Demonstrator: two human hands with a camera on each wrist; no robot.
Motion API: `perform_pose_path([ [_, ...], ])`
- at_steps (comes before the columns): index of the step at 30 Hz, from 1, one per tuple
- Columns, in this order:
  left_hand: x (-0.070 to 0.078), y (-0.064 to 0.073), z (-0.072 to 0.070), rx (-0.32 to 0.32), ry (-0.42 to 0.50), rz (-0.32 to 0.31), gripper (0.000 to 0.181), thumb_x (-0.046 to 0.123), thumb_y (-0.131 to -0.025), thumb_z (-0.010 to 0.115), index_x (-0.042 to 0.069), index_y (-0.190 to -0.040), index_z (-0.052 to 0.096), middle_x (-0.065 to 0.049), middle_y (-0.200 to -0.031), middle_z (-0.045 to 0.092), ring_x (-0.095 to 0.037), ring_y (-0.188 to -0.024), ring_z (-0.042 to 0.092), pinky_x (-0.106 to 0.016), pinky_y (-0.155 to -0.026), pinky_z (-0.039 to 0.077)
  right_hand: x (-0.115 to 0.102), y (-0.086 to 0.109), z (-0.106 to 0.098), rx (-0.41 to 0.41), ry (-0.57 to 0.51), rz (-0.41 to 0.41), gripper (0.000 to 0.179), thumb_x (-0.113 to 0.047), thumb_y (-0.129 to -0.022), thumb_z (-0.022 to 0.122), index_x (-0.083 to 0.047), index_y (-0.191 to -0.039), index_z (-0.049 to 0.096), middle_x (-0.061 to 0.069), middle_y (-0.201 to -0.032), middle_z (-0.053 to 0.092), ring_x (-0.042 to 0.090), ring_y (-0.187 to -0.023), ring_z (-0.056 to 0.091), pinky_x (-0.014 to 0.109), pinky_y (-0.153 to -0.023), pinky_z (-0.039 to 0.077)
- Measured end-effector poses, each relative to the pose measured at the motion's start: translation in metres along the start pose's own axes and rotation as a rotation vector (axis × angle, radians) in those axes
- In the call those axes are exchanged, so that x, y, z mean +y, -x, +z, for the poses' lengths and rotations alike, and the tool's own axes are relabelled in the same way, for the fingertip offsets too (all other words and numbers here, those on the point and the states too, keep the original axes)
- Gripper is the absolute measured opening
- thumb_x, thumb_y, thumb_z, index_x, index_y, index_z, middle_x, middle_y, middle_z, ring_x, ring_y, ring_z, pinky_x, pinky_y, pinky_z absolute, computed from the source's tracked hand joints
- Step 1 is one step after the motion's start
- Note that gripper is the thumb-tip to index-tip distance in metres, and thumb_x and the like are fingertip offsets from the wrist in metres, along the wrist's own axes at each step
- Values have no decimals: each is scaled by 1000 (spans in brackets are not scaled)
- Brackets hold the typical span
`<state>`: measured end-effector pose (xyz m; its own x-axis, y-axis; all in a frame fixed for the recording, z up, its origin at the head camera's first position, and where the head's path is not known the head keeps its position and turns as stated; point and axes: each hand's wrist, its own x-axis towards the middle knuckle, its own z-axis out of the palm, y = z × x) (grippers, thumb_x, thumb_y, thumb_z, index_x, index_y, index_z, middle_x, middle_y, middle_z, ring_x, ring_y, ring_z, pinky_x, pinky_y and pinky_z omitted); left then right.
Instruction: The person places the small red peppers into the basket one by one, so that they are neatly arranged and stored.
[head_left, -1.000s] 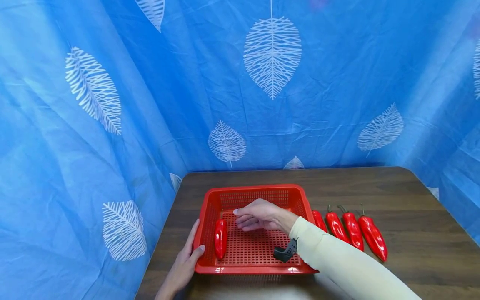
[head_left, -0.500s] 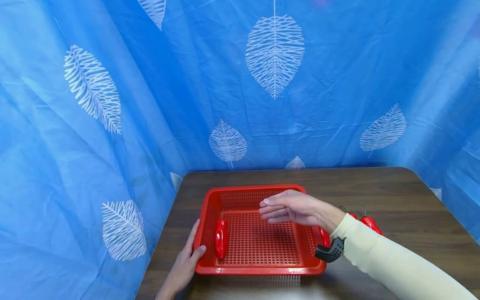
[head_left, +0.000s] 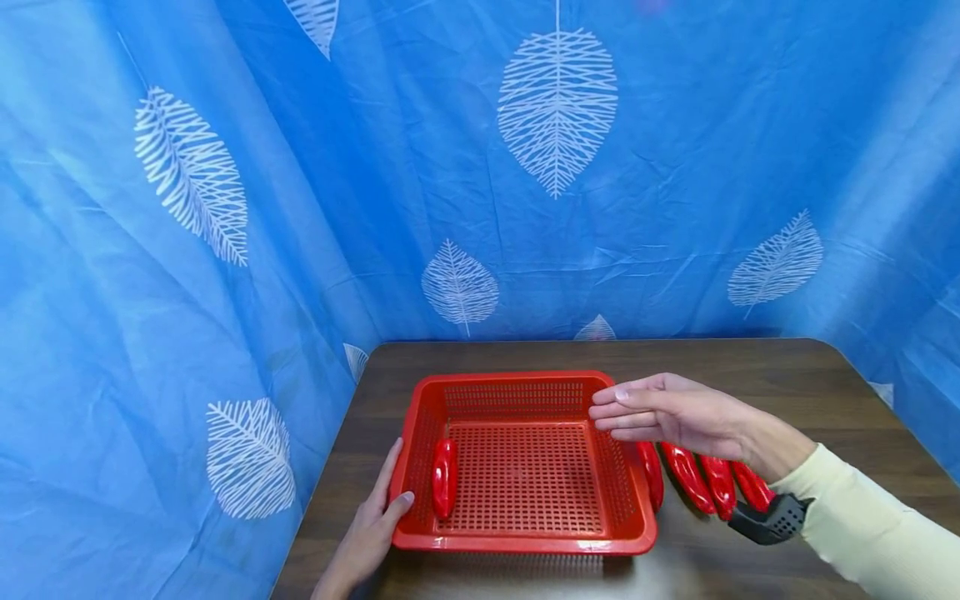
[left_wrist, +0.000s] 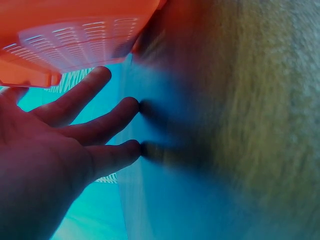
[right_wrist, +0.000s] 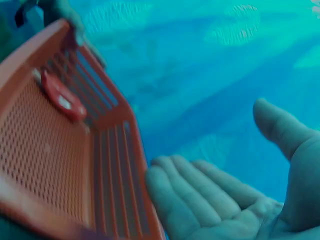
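A red perforated plastic basket (head_left: 525,544) stands on the table, with one glossy red chili pepper (head_left: 445,479) lying along its left side. My left hand (head_left: 367,521) holds the basket's left edge, thumb over the rim; in the left wrist view, several spread fingers (left_wrist: 100,125) reach down outside the wall. Above the right rim hovers my right hand (head_left: 675,412), its fingers extended and nothing in it. Several more red chili peppers (head_left: 686,477) lie in a row right of the basket, partly hidden by that hand and its wrist.
The dark wooden table (head_left: 750,367) has rounded back corners. Behind and beside it hangs a blue curtain (head_left: 375,167) with white leaf prints. A black wrist device (head_left: 772,518) sits on the right wrist, below a pale yellow sleeve (head_left: 877,508).
My right hand has moved right, from over the basket's middle to beyond its right rim, and its fingers have straightened. My left hand and the pepper inside the basket have stayed put.
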<state>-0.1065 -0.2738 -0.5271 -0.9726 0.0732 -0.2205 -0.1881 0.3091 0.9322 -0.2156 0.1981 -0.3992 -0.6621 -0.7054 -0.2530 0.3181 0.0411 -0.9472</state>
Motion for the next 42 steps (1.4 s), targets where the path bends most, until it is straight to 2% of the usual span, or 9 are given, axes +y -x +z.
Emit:
perform_pose_path([
  [5, -3, 3, -1, 13, -7, -23, 84, 29, -108, 65, 40, -175, 17, -26, -175, 33, -35, -124, 71, -56, -99, 65, 10, 23, -20, 45, 62, -69, 55, -14, -116, 49, 14, -162, 37, 15, -153, 67, 26, -137, 70, 40, -112, 58],
  [11, -5, 3, -1, 16, -5, -25, 82, 27, -109, 64, 41, -175, 17, -27, -174, 33, -34, -122, 72, -56, -99, 65, 25, 49, -37, 161, 240, -106, 55, -11, -113, 55, 14, -160, 41, 6, -147, 72, 17, -131, 73, 33, -105, 62],
  [15, -8, 3, 2, -3, 2, -18, 83, 27, -109, 64, 39, -176, 16, -27, -176, 31, -35, -126, 70, -56, -101, 64, 33, 66, -49, 171, 356, -130, 53, -7, -111, 58, 14, -157, 46, -3, -144, 75, 11, -129, 73, 26, -102, 62],
  [20, -10, 4, 5, -34, 7, -45, 89, 29, -107, 66, 37, -177, 11, -27, -176, 29, -38, -132, 67, -57, -99, 65, 48, 88, -63, 176, 506, -162, 49, -3, -108, 62, 15, -152, 52, -13, -140, 75, 2, -125, 72, 22, -97, 63],
  [22, -10, 4, 7, -40, 6, -58, 91, 29, -106, 66, 37, -177, 9, -26, -177, 28, -39, -133, 67, -57, -100, 65, 56, 97, -68, 214, 573, -142, 50, -4, -107, 66, 14, -151, 54, -7, -140, 76, -1, -122, 72, 23, -93, 64],
  [28, -9, 5, 9, -51, 2, -69, 95, 31, -105, 68, 38, -177, 6, -24, -179, 25, -39, -134, 66, -56, -102, 64, 75, 121, -79, 385, 764, -6, 56, -14, -103, 76, 13, -148, 58, 32, -141, 69, -10, -108, 72, 24, -83, 66],
  [30, -8, 5, 8, -41, 3, -67, 94, 31, -105, 69, 37, -177, 8, -25, -178, 27, -39, -133, 67, -56, -100, 64, 78, 125, -83, 436, 815, 19, 58, -17, -101, 79, 13, -147, 60, 33, -139, 70, -10, -106, 72, 23, -81, 66],
  [34, -4, 3, 4, 5, -6, -51, 90, 31, -105, 68, 37, -176, 13, -25, -175, 33, -37, -129, 70, -57, -98, 65, 81, 126, -92, 511, 904, 8, 60, -23, -98, 83, 9, -145, 64, 28, -136, 73, -5, -106, 74, 21, -81, 65],
  [42, -3, -4, 1, 28, -42, -23, 83, 37, -107, 65, 40, -176, 18, -23, -176, 33, -39, -135, 66, -58, -103, 63, 90, 131, -110, 573, 987, 69, 63, -31, -96, 85, 9, -142, 67, 25, -133, 76, 3, -103, 78, 20, -79, 63],
])
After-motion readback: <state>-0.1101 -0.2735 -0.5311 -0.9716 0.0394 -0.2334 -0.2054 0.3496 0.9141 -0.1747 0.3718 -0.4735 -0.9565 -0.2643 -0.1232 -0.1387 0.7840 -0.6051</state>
